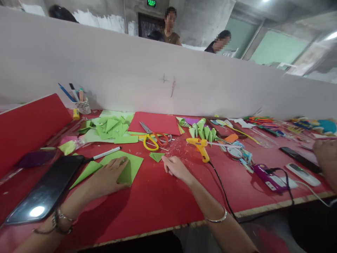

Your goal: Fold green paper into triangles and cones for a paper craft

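Note:
My left hand (112,175) lies with fingers stretched over a green paper sheet (135,163), holding nothing. Under its wrist side a folded green triangle (88,172) sticks out. My right hand (177,168) is closed, its curled fingertips at the right corner of a small pleated piece of green paper (156,157) on the red table. Beyond it lie scissors with yellow handles (150,142) and another pair with red handles (164,138). A yellow glue gun (200,147) rests right of my right hand, a clear stick in its back.
A black phone (48,186) lies at the left beside a white marker (106,153). Green paper cutouts (112,128) are heaped behind, left of rolled green cones (202,130). A purple power strip (271,178) sits right; another person's hand (326,154) is at the far right.

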Available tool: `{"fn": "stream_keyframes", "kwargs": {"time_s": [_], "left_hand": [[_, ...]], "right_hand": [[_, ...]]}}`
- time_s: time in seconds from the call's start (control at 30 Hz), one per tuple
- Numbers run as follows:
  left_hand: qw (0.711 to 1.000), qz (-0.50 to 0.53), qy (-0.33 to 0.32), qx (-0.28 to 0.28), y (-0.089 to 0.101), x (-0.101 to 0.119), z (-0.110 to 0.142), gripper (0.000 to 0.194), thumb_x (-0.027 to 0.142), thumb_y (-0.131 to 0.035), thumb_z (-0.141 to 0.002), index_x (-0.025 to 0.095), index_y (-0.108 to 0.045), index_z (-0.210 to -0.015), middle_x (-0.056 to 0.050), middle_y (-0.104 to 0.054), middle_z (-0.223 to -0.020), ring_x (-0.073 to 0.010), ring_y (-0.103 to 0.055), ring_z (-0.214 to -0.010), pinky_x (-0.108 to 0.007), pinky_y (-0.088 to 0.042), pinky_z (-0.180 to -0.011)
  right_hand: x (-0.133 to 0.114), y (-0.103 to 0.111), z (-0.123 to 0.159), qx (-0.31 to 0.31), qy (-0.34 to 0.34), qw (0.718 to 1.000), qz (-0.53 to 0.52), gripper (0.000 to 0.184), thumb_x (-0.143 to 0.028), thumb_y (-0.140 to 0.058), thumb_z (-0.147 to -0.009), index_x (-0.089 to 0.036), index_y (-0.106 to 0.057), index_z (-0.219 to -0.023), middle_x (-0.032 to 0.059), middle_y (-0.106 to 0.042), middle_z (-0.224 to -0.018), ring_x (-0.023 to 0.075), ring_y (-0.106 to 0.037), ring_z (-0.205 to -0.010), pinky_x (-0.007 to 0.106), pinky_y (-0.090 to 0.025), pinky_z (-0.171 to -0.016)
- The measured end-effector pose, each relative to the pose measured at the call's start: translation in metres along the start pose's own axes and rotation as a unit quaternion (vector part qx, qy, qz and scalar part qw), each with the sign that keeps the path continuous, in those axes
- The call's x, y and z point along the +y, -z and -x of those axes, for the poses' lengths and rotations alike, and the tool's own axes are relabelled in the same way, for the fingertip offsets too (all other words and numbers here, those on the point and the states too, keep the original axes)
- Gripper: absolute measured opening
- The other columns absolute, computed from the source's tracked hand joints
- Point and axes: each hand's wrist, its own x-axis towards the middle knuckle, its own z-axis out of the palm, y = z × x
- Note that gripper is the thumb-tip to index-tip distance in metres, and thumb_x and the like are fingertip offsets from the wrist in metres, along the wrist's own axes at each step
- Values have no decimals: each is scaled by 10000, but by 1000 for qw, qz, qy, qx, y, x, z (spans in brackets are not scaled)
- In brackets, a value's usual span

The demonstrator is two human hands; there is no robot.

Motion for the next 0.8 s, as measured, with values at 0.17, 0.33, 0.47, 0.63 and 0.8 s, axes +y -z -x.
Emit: {"fn": "stream_keyframes", "kwargs": {"time_s": [0.17, 0.33, 0.47, 0.63, 0.8], "left_hand": [[999, 3, 4, -35, 6, -2, 3, 734, 383, -486, -687, 127, -279, -1344, -125, -237, -1426, -300, -239, -1285, -418, -314, -983], [999, 6, -7, -44, 7, -3, 1, 823, 428, -540, -624, 120, -282, -1342, -142, -243, -1419, -312, -232, -1280, -427, -294, -997], [999, -5, 2, -41, 17, 7, -3, 735, 301, -554, -593, 102, -390, -1281, -174, -345, -1348, -340, -339, -1204, -435, -387, -912], [999, -14, -24, -43, 25, 13, -8, 650, 223, -572, -581, 133, -462, -1215, -179, -447, -1256, -346, -413, -1146, -444, -413, -868], [997, -5, -69, 21, 8, -5, -8, 541, 123, -488, -682, 196, -451, -1217, -104, -481, -1267, -269, -418, -1180, -384, -376, -929]], "right_hand": [[-3, -3, 3, 5, 44, 999, 16, 477, -439, -354, -848, -161, -492, -486, -40, -390, -380, 62, -385, -368, 194, -293, -449], [-5, -3, 6, -4, 78, 996, 35, 422, -389, -364, -848, -160, -487, -515, -42, -403, -415, 67, -392, -409, 195, -286, -472], [-6, -3, 7, -10, 97, 994, 52, 387, -358, -375, -843, -159, -490, -531, -38, -426, -450, 68, -404, -436, 193, -275, -474], [-6, -4, 8, -6, 113, 991, 65, 363, -336, -381, -842, -158, -488, -544, -38, -431, -470, 70, -409, -458, 192, -262, -475], [-6, -5, 8, -5, 138, 987, 79, 344, -314, -382, -842, -158, -485, -553, -41, -435, -478, 68, -408, -466, 194, -259, -481]]}}
